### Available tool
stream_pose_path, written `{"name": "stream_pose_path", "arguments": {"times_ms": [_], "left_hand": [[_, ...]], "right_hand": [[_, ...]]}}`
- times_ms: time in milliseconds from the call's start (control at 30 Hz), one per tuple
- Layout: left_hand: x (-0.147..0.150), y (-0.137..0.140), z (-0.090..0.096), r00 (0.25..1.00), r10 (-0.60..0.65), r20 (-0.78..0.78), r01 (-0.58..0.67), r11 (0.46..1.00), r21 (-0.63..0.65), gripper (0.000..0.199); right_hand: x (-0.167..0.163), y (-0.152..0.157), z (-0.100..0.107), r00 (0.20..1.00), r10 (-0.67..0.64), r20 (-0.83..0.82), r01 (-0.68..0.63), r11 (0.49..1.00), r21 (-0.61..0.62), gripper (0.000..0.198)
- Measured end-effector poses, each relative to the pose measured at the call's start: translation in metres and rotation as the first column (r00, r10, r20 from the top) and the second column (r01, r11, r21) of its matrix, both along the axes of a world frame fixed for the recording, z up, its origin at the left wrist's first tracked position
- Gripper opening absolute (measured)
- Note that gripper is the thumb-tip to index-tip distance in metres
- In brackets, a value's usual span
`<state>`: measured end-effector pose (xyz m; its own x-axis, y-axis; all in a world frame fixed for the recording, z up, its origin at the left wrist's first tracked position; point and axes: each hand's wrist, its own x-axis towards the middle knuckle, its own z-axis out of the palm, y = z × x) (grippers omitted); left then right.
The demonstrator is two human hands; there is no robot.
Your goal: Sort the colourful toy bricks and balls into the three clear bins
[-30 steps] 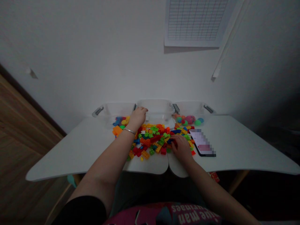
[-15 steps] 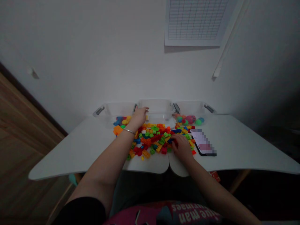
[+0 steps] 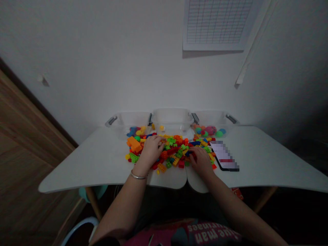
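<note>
A heap of coloured toy building bricks (image 3: pixel 176 150) covers the middle of the white table. My left hand (image 3: pixel 153 147), with a silver bangle at the wrist, lies low over the left part of the heap, its fingers apart and reaching among the bricks. On the right side, my right hand (image 3: pixel 201 159) rests on the heap with thumb and fingers apart, the fingertips beside a dark blue brick (image 3: pixel 189 153). Behind the heap stands a clear plastic bin (image 3: pixel 172 118) with a yellow brick (image 3: pixel 162 128) inside at its left. Bricks under both palms are hidden.
The left clear bin (image 3: pixel 133 118) holds blue and yellow pieces. In the right bin (image 3: pixel 211 118) are coloured balls (image 3: pixel 210 130). A phone (image 3: pixel 224 155) lies right of the heap on the table (image 3: pixel 266 157). The wall (image 3: pixel 115 68) rises directly behind the bins.
My left hand has drawn back from the middle bin toward me and down onto the heap. The right hand has stayed at nearly the same spot. The view has shifted slightly.
</note>
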<state>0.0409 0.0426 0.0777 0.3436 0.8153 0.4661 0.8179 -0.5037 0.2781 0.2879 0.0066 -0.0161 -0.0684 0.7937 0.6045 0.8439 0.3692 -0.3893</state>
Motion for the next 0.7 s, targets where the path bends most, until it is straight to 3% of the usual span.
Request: {"name": "stream_pose_path", "arguments": {"times_ms": [167, 400, 700], "left_hand": [[-0.009, -0.021, -0.018, 0.991, 0.02, -0.13, -0.034, 0.994, -0.105, 0.024], [-0.001, -0.032, -0.024, 0.971, 0.035, -0.236, -0.051, 0.997, -0.064, 0.042], [0.012, -0.034, -0.031, 0.953, 0.086, -0.292, -0.105, 0.993, -0.048, 0.046]], "right_hand": [[0.0, 0.001, -0.002, 1.0, -0.002, -0.001, 0.002, 1.0, 0.014, 0.021], [0.0, 0.0, -0.001, 1.0, -0.001, 0.013, 0.001, 1.0, 0.005, 0.02], [0.0, 0.001, -0.001, 1.0, 0.008, 0.018, -0.008, 1.0, 0.008, 0.02]]}}
